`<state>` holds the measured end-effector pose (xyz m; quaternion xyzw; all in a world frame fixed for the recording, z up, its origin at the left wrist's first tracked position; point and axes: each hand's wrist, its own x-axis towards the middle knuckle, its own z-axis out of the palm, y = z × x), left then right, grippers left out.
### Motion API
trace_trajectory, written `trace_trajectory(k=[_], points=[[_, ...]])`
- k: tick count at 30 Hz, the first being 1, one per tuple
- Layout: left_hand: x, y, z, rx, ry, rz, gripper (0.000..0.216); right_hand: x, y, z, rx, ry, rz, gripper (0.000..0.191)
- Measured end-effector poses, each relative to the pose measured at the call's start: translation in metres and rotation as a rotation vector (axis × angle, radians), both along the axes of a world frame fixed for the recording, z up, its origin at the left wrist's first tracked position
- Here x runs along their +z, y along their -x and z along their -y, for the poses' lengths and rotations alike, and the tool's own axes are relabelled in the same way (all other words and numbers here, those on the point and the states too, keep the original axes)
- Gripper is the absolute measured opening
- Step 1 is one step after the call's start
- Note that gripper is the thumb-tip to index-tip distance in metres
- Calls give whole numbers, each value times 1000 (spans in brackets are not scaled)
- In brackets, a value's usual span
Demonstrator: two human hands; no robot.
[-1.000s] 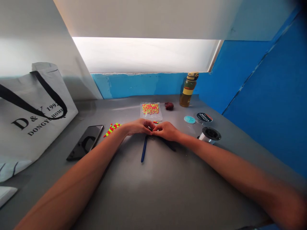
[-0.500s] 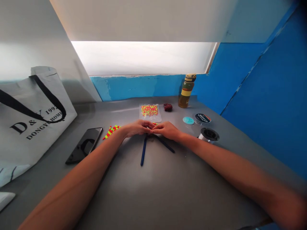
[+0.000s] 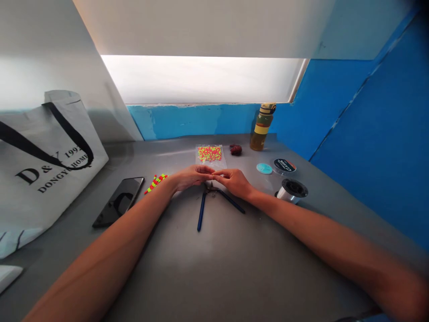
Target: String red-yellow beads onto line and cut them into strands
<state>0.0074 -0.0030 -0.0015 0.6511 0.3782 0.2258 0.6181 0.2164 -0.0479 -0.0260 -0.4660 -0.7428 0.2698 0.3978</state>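
Observation:
My left hand (image 3: 193,177) and my right hand (image 3: 233,181) meet fingertip to fingertip over the middle of the table. Both are closed in a pinch, and whatever lies between the fingers is too small to make out. Just below them, blue-handled pliers (image 3: 202,211) rest on the table with their handles spread apart. Behind the hands lies a clear bag of red and yellow beads (image 3: 209,154). Several red-and-yellow bead strips (image 3: 156,183) lie left of my left hand.
A black phone (image 3: 119,202) and a white tote bag (image 3: 53,161) are at the left. On the right stand a spool of clear line (image 3: 291,191), a round black-labelled lid (image 3: 284,165), a turquoise disc (image 3: 264,168) and a bottle (image 3: 261,129). A dark red bundle (image 3: 235,150) lies near the back.
Both hands have lifted slightly off the pliers, so the jaws now show. The red and yellow bit seen behind the fingertips is no longer visible. The view has shifted slightly.

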Motion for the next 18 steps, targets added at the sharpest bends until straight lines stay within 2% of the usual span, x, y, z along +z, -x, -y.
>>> trace_trajectory(k=[7,10,12,13,15,16,18], points=[[-1,1,-1,56,67,35,40,0,2,9,-58,-62,162,31],[-4,2,-4,186,153,97,39,17,6,18,-93,-78,320,27],[-6,3,-5,248,183,151,36,37,12,34,-103,-195,426,20],[-7,3,-5,255,185,169,36,46,15,48,-83,-275,421,19],[-9,2,-6,229,185,168,36,54,18,88,83,-346,276,19],[-9,2,-6,219,178,145,36,49,17,114,141,-342,169,22],[-8,2,-5,226,177,107,37,23,6,175,295,-303,97,12]])
